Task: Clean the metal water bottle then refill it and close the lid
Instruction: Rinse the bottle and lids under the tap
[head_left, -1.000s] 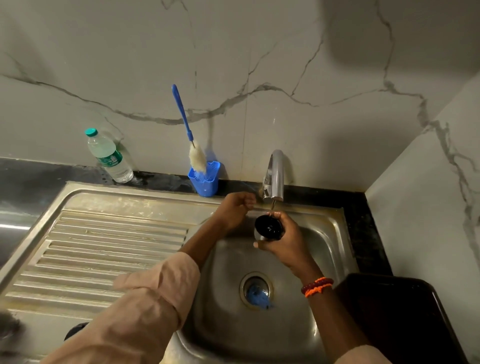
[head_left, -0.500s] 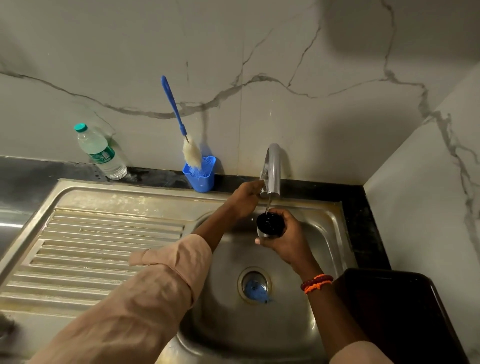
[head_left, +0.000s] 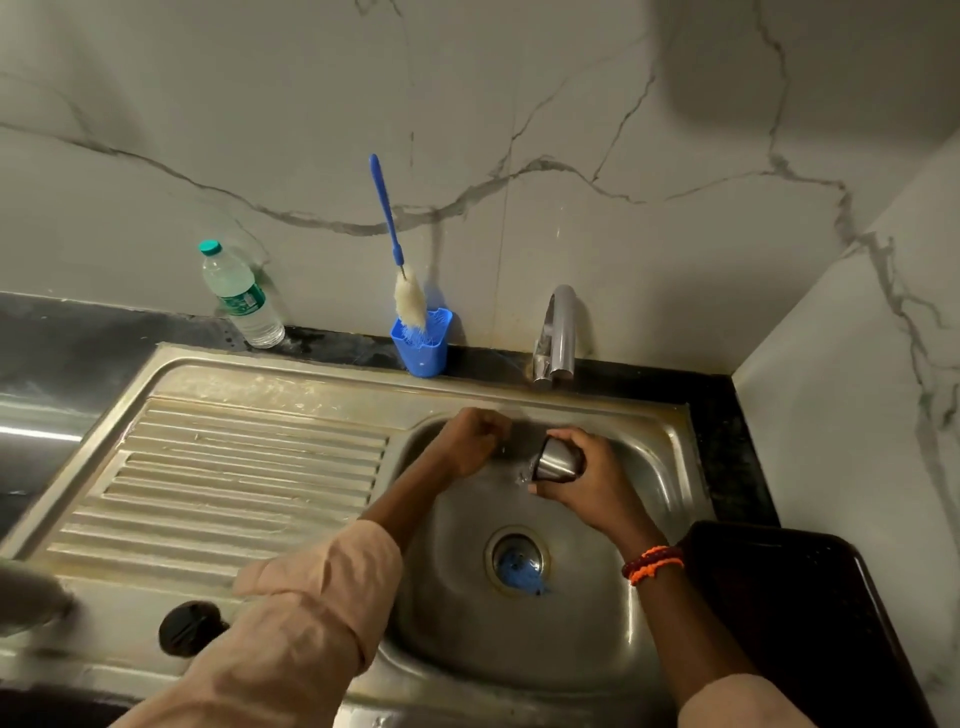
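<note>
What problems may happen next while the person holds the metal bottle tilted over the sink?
1. The right hand grips the wet metal bottle alone; it may slip and fall into the sink.
2. The bottle is tilted with its mouth toward the left hand, so water may splash onto the rolled sleeve.
3. The black lid lies near the front edge of the draining board, close to the left arm; the arm may knock it off.

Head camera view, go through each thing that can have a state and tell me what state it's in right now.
Metal bottle: tipped sideways over the sink, gripped by right hand.
Left hand: curled, holding nothing visible.
Tap: no stream visible.
Black lid: off, lying on the sink's edge.
Plastic bottle: capped, upright.
Brush: standing in blue holder.
</note>
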